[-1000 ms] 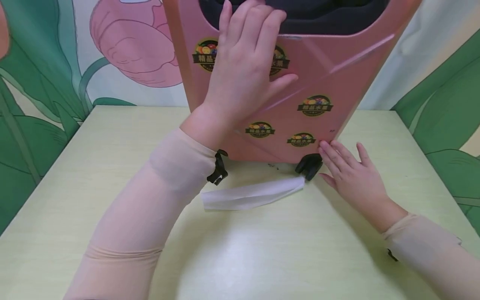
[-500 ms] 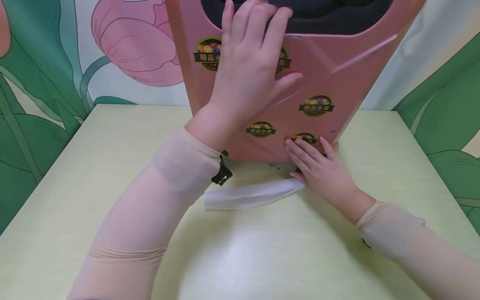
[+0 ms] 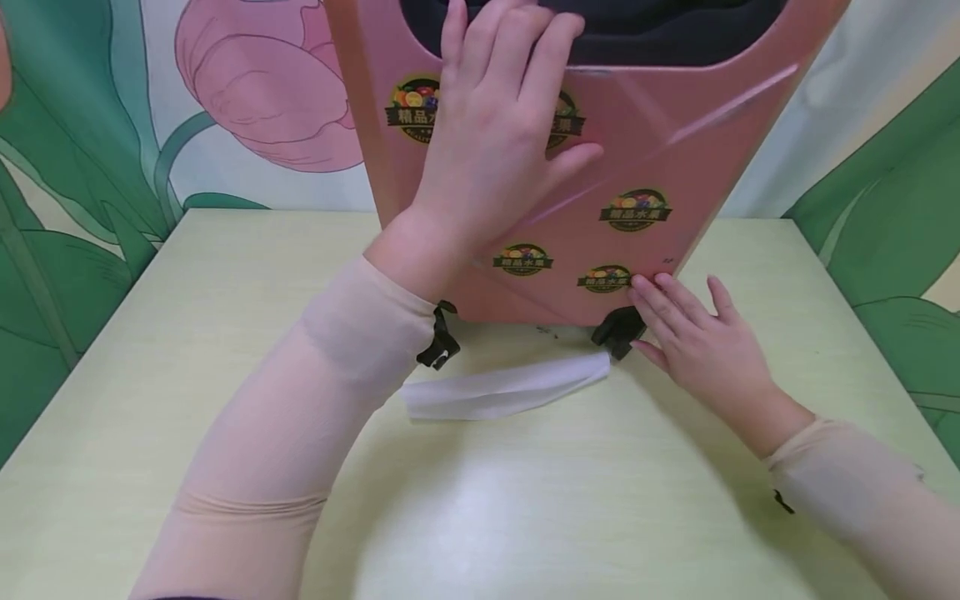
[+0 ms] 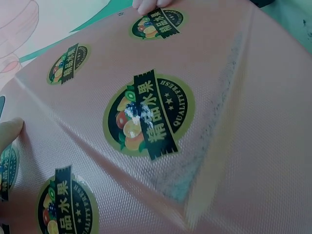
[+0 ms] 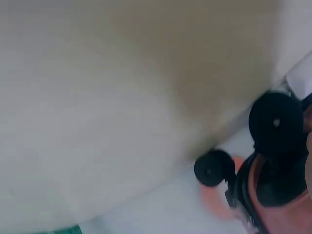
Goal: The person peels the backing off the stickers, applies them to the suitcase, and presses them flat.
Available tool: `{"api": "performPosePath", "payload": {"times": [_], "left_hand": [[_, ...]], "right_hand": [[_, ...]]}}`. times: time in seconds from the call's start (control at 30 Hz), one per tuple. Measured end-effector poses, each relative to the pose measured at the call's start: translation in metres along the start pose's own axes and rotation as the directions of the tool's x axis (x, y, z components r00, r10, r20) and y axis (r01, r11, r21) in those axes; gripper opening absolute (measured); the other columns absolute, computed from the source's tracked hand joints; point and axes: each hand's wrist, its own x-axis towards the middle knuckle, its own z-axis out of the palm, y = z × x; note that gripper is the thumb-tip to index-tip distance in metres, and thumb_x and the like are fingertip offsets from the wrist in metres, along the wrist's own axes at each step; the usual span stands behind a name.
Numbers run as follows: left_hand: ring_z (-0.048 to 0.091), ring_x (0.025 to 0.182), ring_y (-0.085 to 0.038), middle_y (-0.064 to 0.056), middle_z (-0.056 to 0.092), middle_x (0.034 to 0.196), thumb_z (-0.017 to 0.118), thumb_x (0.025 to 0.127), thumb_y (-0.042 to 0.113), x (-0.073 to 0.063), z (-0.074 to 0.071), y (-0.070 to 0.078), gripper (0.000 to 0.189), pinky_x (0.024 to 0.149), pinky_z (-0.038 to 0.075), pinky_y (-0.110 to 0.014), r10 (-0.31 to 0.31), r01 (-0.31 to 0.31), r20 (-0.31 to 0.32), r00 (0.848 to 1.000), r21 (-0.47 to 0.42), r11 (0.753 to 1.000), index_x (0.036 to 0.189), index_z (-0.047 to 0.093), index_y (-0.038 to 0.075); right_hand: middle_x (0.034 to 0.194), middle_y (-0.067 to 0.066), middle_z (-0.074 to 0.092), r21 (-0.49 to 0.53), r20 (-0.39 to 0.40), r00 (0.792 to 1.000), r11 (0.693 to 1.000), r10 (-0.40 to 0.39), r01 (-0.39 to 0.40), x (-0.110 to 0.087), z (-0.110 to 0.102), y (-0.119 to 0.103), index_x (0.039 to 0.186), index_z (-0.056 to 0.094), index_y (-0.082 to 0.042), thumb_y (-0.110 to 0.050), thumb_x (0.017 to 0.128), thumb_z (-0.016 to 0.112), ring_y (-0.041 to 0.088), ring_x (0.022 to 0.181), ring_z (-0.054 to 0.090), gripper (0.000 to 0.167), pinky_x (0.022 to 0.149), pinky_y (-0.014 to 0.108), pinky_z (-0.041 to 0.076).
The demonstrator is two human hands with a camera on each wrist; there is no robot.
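A pink suitcase stands upright on the table, its black recess at the top. Several fruit stickers are on its face, such as one at mid-right. My left hand lies over the recess's lower edge, partly covering two stickers; its fingertips reach the black part and its thumb points out sideways. At the lower right corner, my right hand touches the suitcase with extended fingers, beside the edge of a low sticker. In the left wrist view, a large sticker lies flat on the textured shell.
Black wheels support the suitcase's lower edge. In front of them lies a folded white paper strip on the pale table. A curtain with flowers and leaves hangs behind. In the right wrist view, black wheels show at the right.
My right hand slid left across the low sticker, covering it half a second ago, and is now back at the right corner. My left hand has stayed nearly in place.
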Motion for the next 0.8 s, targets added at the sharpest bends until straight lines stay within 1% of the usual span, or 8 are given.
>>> {"api": "performPosePath", "payload": {"times": [0.1, 0.23, 0.27, 0.37, 0.5, 0.6, 0.7, 0.8], "left_hand": [[0.032, 0.128, -0.030, -0.012, 0.048, 0.127, 0.043, 0.090, 0.057, -0.002, 0.000, -0.002, 0.069, 0.110, -0.004, -0.046, -0.006, 0.006, -0.013, 1.000, 0.004, 1.000, 0.132, 0.046, 0.003], [0.033, 0.127, -0.030, -0.012, 0.048, 0.127, 0.044, 0.089, 0.058, -0.002, 0.000, -0.003, 0.070, 0.110, -0.005, -0.046, -0.006, 0.006, -0.024, 1.000, -0.007, 1.000, 0.132, 0.047, 0.003], [0.033, 0.128, -0.030, -0.012, 0.048, 0.127, 0.043, 0.089, 0.058, -0.002, 0.000, -0.003, 0.070, 0.110, -0.005, -0.045, -0.005, 0.005, -0.024, 1.000, -0.010, 1.000, 0.132, 0.047, 0.003], [0.033, 0.128, -0.030, -0.012, 0.049, 0.127, 0.043, 0.089, 0.059, -0.003, 0.000, -0.003, 0.070, 0.110, -0.005, -0.045, -0.006, 0.006, -0.023, 1.000, -0.016, 1.000, 0.131, 0.048, 0.003], [0.032, 0.128, -0.030, -0.012, 0.049, 0.126, 0.044, 0.089, 0.059, -0.003, 0.000, -0.003, 0.070, 0.110, -0.005, -0.045, 0.001, -0.002, -0.035, 0.999, -0.030, 1.000, 0.131, 0.048, 0.002], [0.033, 0.128, -0.029, -0.011, 0.049, 0.127, 0.045, 0.089, 0.058, -0.002, 0.000, -0.004, 0.070, 0.110, -0.005, -0.044, 0.012, -0.013, -0.040, 0.999, -0.040, 0.999, 0.131, 0.048, 0.003], [0.034, 0.127, -0.028, -0.011, 0.049, 0.127, 0.044, 0.089, 0.058, -0.002, 0.000, -0.003, 0.069, 0.110, -0.005, -0.044, 0.017, -0.018, -0.035, 0.999, -0.037, 0.999, 0.132, 0.048, 0.003], [0.034, 0.127, -0.029, -0.011, 0.049, 0.128, 0.042, 0.089, 0.058, -0.001, 0.000, -0.003, 0.070, 0.110, -0.005, -0.044, 0.016, -0.017, -0.031, 0.999, -0.031, 0.999, 0.132, 0.048, 0.003]], "right_hand": [[0.151, 0.003, 0.028, 0.018, 0.009, 1.000, 0.999, -0.028, 0.028, 0.004, 0.003, -0.012, 0.140, 0.042, -0.005, -0.043, 0.101, 0.026, 0.018, 0.139, 0.021, 0.056, 0.108, 0.049, 0.017], [0.150, 0.006, 0.029, 0.057, 0.014, 0.996, 0.994, -0.093, 0.092, 0.021, 0.008, -0.028, 0.137, 0.046, -0.004, -0.039, 0.102, 0.028, 0.021, 0.137, 0.026, 0.053, 0.105, 0.052, 0.023], [0.151, 0.006, 0.027, 0.072, 0.020, 0.994, 0.992, -0.103, 0.101, 0.026, 0.008, -0.031, 0.137, 0.045, -0.004, -0.039, 0.102, 0.027, 0.022, 0.137, 0.025, 0.053, 0.105, 0.052, 0.023], [0.154, 0.003, 0.019, 0.065, 0.041, 0.992, 0.991, -0.123, 0.121, 0.037, 0.009, -0.032, 0.143, 0.036, -0.006, -0.039, 0.102, 0.027, 0.019, 0.139, 0.021, 0.053, 0.106, 0.050, 0.022], [0.155, -0.003, 0.013, 0.017, 0.037, 0.989, 0.989, -0.145, 0.144, 0.040, 0.008, -0.023, 0.148, 0.026, -0.010, -0.038, 0.102, 0.027, 0.014, 0.140, 0.014, 0.053, 0.107, 0.048, 0.021], [0.154, -0.005, 0.018, -0.012, -0.006, 0.993, 0.993, -0.114, 0.114, 0.036, 0.006, -0.015, 0.147, 0.030, -0.012, -0.038, 0.101, 0.030, 0.012, 0.140, 0.017, 0.052, 0.107, 0.048, 0.021], [0.152, -0.005, 0.025, -0.033, -0.059, 0.997, 0.999, -0.040, 0.038, 0.029, 0.004, -0.011, 0.143, 0.038, -0.013, -0.041, 0.100, 0.032, 0.011, 0.138, 0.021, 0.052, 0.108, 0.047, 0.019], [0.152, -0.003, 0.026, -0.046, -0.080, 0.996, 0.998, 0.027, -0.031, 0.024, 0.004, -0.011, 0.142, 0.041, -0.011, -0.046, 0.100, 0.030, 0.012, 0.138, 0.021, 0.056, 0.109, 0.045, 0.015]]}}
